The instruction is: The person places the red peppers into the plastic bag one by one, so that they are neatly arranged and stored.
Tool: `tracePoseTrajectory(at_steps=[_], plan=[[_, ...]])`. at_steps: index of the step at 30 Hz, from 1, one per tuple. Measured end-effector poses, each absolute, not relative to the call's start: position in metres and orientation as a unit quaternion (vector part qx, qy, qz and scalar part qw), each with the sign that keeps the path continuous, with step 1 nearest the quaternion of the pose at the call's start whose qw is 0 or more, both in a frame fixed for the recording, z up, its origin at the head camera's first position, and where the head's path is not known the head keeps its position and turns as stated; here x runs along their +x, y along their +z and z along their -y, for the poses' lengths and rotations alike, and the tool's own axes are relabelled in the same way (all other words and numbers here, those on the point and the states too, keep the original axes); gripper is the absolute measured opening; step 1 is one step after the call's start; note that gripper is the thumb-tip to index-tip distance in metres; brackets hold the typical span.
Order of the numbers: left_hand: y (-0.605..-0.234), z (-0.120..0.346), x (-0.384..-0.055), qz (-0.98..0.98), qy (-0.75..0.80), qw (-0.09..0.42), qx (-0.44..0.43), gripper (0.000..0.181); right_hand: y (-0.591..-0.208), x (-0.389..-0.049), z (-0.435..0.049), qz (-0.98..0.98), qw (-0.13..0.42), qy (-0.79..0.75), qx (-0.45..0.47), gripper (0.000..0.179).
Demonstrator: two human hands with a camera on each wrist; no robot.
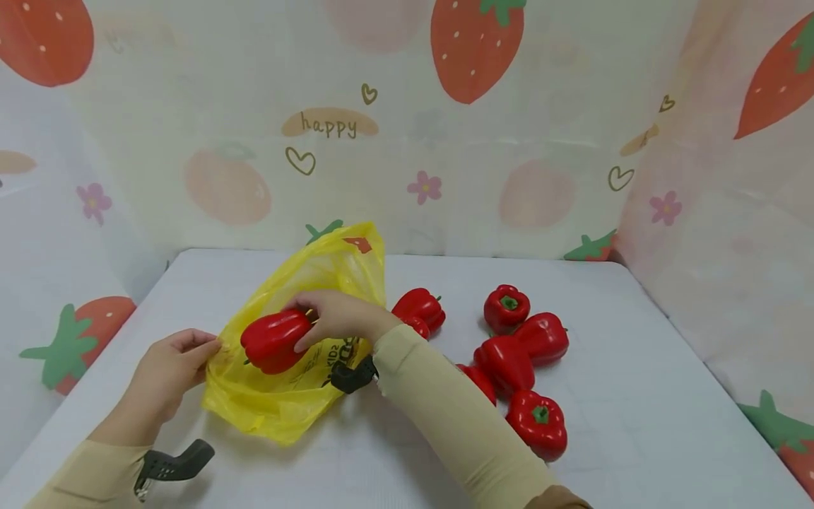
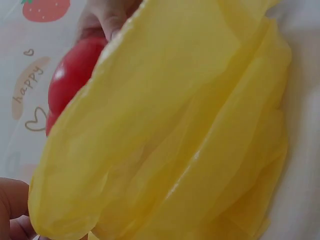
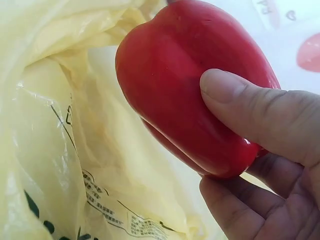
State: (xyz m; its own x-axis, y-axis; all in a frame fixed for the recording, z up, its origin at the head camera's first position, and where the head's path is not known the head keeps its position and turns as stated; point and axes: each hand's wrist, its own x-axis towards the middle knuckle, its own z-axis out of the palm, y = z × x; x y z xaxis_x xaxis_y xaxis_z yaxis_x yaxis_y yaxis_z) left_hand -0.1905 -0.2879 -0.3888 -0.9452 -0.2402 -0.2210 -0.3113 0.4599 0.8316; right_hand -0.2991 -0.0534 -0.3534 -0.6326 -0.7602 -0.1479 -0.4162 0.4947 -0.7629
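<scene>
My right hand grips a red bell pepper by its stem end, with thumb and fingers on opposite sides. The pepper is at the mouth of a yellow plastic bag, which spreads open beneath and behind it. My left hand pinches the bag's left edge between thumb and fingers. In the right wrist view the thumb lies across the pepper, and the bag's printed inside shows beside it. The bag hides part of the pepper in the left wrist view.
Several red bell peppers lie grouped on the white table to the right, some partly behind my right sleeve. Two others sit close to the bag's right side. A strawberry-printed curtain closes off the back and sides.
</scene>
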Motion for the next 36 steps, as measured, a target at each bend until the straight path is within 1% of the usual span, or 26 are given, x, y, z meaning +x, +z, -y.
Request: tracePoseTrajectory(at_steps=[5, 11, 20, 31, 36], plan=[[-0.39, 0.286, -0.19, -0.855, 0.492, 0.029, -0.161, 0.042, -0.358, -0.302, 0.065, -0.83, 0.251, -0.335, -0.368, 0.042], [-0.389, 0.285, -0.192, -0.853, 0.497, 0.024, -0.158, 0.042, -0.364, -0.306, 0.073, -0.826, 0.279, -0.318, -0.373, 0.041], [-0.385, 0.285, -0.189, -0.855, 0.494, 0.028, -0.158, 0.043, -0.372, -0.305, 0.08, -0.827, 0.318, -0.307, -0.348, 0.043], [-0.381, 0.286, -0.187, -0.85, 0.506, 0.023, -0.142, 0.044, -0.372, -0.302, 0.082, -0.832, 0.332, -0.277, -0.348, 0.047], [-0.38, 0.288, -0.187, -0.85, 0.507, 0.02, -0.142, 0.045, -0.373, -0.301, 0.084, -0.832, 0.331, -0.278, -0.347, 0.045]])
